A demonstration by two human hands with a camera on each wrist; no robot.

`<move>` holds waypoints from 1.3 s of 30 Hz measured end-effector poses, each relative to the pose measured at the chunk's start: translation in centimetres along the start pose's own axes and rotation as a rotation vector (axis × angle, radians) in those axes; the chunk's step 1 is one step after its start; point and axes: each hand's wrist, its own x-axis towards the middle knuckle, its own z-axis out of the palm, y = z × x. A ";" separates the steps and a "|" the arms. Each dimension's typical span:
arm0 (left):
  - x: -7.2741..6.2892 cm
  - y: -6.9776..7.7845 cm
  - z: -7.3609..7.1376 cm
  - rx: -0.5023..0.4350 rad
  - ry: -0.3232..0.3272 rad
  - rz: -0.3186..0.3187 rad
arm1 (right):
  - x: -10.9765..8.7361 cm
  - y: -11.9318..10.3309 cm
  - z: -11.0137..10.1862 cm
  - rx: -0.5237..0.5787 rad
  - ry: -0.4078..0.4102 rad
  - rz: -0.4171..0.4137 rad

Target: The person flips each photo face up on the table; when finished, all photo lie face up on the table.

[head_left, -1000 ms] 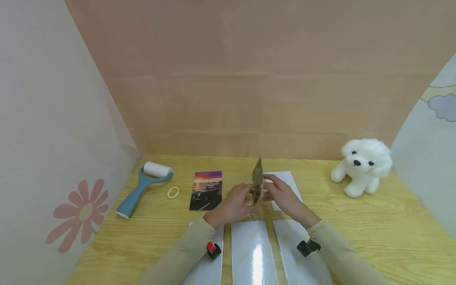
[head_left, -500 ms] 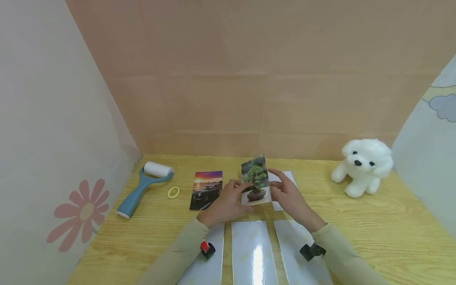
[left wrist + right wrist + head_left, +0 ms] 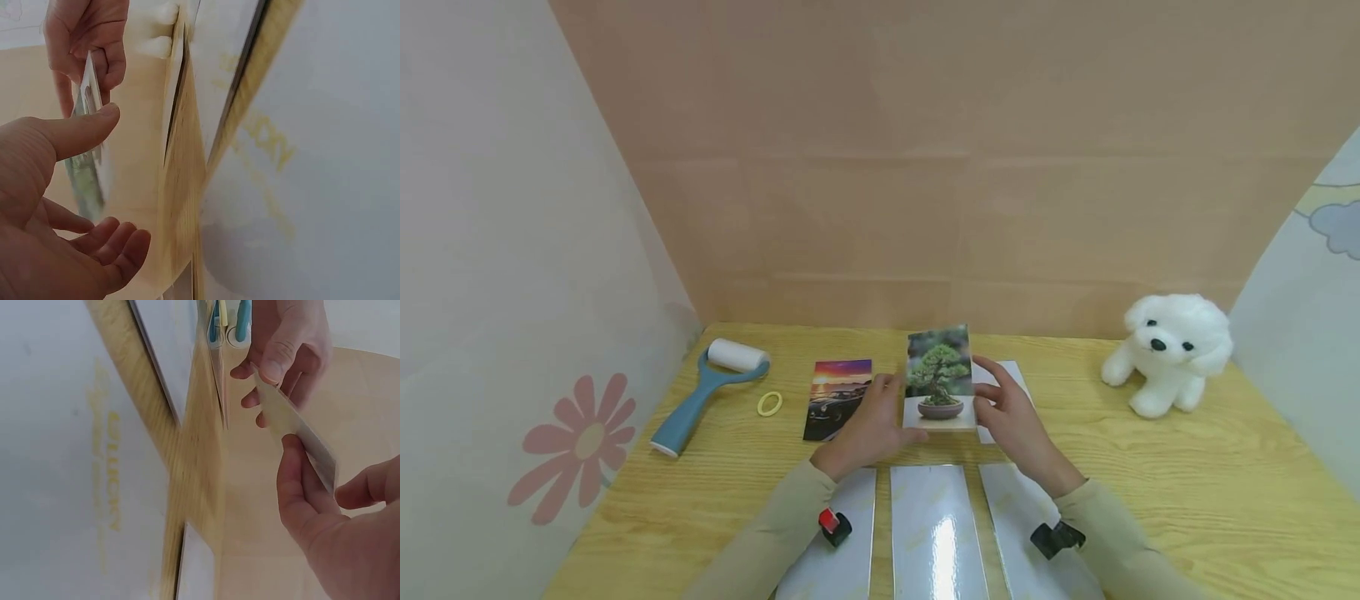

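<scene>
A photo print (image 3: pixel 937 375) of a bonsai in a brown pot stands upright above the table, its picture facing the head camera. At its left edge my left hand (image 3: pixel 865 429) holds it, thumb low near the bottom. My right hand (image 3: pixel 1015 425) pinches the opposite edge between thumb and fingers; in the right wrist view the print's pale back (image 3: pixel 294 425) shows. Left of the hands lies a second photo print (image 3: pixel 837 396), a car at sunset, partly covered by my left hand. Behind my right hand is a white card (image 3: pixel 1013 379), partly hidden.
Three glossy white sheets lie along the front: left (image 3: pixel 842 533), middle (image 3: pixel 925 533) and right (image 3: pixel 1030 533), the outer two partly under my forearms. A blue-handled lint roller (image 3: pixel 707 396) and a yellow ring (image 3: pixel 770 404) are on the left. A white plush dog (image 3: pixel 1168 354) sits at right.
The bonsai print has turned from edge-on to facing the head camera. My left fingers have shifted off its front to its left edge, while my right hand stays at the right edge.
</scene>
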 end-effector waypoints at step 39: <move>-0.4 -0.4 0.0 0.349 0.020 -0.124 | 3.2 2.1 2.4 -0.672 -0.074 0.065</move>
